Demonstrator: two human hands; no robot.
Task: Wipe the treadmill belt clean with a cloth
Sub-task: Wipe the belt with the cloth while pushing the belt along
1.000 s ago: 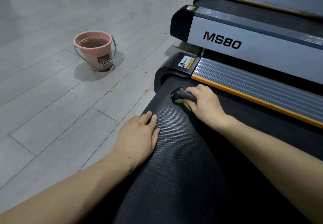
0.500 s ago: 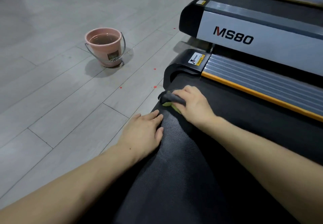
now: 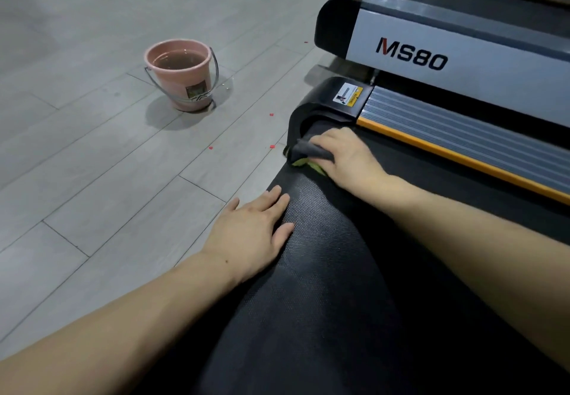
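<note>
The black textured treadmill belt (image 3: 333, 271) runs from the bottom of the view up to its rear end. My right hand (image 3: 345, 157) presses a dark grey cloth (image 3: 303, 151) with a green underside onto the belt at its rear left corner, fingers closed over it. My left hand (image 3: 253, 231) lies flat and open on the belt's left edge, a little nearer to me, holding nothing.
A pink bucket (image 3: 182, 76) of water stands on the grey plank floor (image 3: 92, 178) to the left. A grey side rail with an orange strip (image 3: 462, 144) borders the belt on the right. Another treadmill marked MS80 (image 3: 431, 46) lies beyond it.
My right hand has slid the cloth leftward toward the belt's rear left corner. My left hand stays flat on the belt edge. The view has shifted.
</note>
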